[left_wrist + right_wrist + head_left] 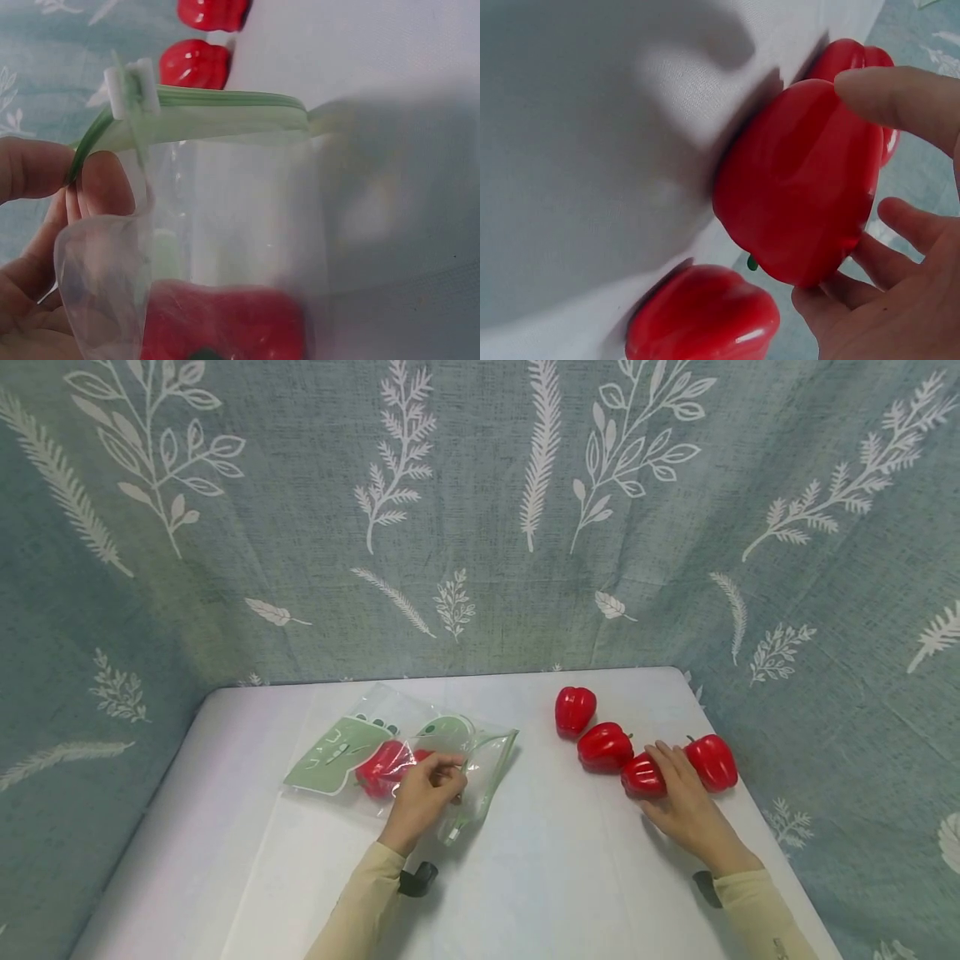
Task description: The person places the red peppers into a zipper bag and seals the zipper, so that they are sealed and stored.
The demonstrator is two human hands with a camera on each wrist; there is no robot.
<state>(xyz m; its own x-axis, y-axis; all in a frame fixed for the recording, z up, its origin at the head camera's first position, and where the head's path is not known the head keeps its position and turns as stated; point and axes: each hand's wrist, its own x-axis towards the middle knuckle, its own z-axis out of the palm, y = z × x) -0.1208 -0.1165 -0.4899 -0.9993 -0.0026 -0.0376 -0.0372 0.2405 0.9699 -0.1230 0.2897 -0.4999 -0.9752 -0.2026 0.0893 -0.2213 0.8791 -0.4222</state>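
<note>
With thumb and fingers my left hand [426, 793] pinches the green-edged mouth of a clear zip bag [330, 764] printed with pale green figures. A white slider [133, 90] sits on the zip strip, close to those fingers in the left wrist view. Inside the bag lies red bell pepper [384, 767], seen through the plastic. Over on the right, my right hand [688, 814] holds a red bell pepper [799, 180], the thumb on one side and the fingers curled at the other. The palm side of that pepper is hidden in the head view.
Two more red bell peppers, one at the back [576, 711] and one in front of it [604, 747], lie left of the held one. Another bell pepper [712, 763] lies near the right table edge. Patterned green cloth [480, 610] walls the white table [555, 860] at back and sides.
</note>
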